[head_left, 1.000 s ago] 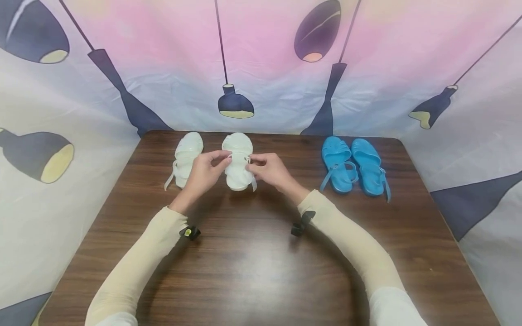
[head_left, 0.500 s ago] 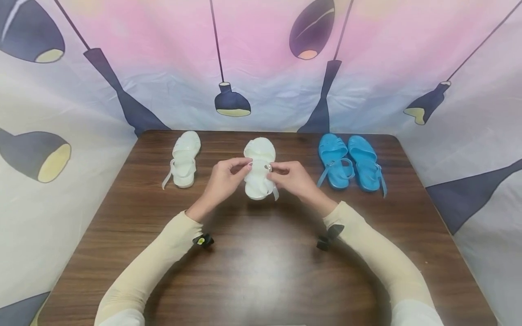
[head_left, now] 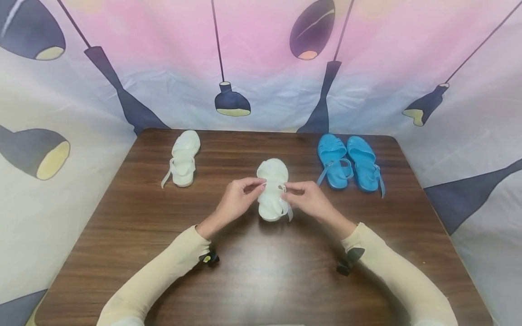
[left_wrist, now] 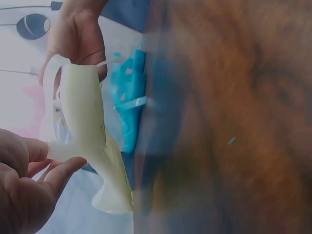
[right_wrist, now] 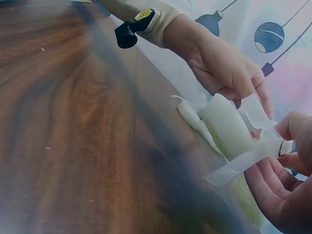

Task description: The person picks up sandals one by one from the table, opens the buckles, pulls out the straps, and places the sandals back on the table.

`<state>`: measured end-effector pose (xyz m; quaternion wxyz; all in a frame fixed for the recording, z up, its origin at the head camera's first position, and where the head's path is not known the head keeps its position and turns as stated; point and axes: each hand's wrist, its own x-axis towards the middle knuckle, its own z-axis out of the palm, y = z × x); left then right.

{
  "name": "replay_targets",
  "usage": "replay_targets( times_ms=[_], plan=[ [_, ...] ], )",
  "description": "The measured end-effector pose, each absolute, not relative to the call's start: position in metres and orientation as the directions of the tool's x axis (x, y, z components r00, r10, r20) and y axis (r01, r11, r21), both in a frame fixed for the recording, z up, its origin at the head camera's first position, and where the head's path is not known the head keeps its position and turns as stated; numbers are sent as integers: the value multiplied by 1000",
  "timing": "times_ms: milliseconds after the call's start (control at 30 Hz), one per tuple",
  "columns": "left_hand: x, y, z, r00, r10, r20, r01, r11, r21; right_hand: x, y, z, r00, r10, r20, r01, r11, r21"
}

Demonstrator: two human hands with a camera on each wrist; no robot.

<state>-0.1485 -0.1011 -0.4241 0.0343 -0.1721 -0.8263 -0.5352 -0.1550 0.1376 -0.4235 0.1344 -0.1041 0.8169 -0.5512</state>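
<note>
A white sandal [head_left: 272, 170] is in front of me near the middle of the table, toe pointing away. My left hand [head_left: 236, 199] pinches its strap on the left side between thumb and fingers. On the other side, my right hand [head_left: 311, 199] pinches the strap by the small metal buckle [head_left: 284, 188]. The loose strap end [right_wrist: 239, 168] hangs down in the right wrist view. In the left wrist view, the sandal [left_wrist: 85, 102] looks held up off the wood, level and sole down. A second white sandal [head_left: 185, 145] lies at the back left.
Two blue sandals, one [head_left: 332, 147] beside the other [head_left: 363, 151], lie at the back right with straps trailing. The brown wooden table [head_left: 269, 271] ends at a cloth backdrop [head_left: 269, 104] with printed lamps.
Both hands have brought the white sandal right and toward me, away from the other white sandal. Their pinch on the strap stays the same. The other sandals have not moved.
</note>
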Motion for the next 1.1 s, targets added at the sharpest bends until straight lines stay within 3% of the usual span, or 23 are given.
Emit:
replay_targets(
  times_ms=[433, 767, 1100],
  plan=[
    [-123, -101, -439, -948, 250, 199, 292, 421, 859, -133, 141, -442, -928, -333, -169, 56, 323, -945],
    [-116, -99, -449, -970, 224, 95, 191, 464, 865, -126, 143, -453, -906, -342, -249, 130, 336, -933],
    [-121, -100, -453, -948, 316, 38, 182, 438, 880, -127, 145, -461, -896, -338, -289, 154, 374, -915]
  ],
)
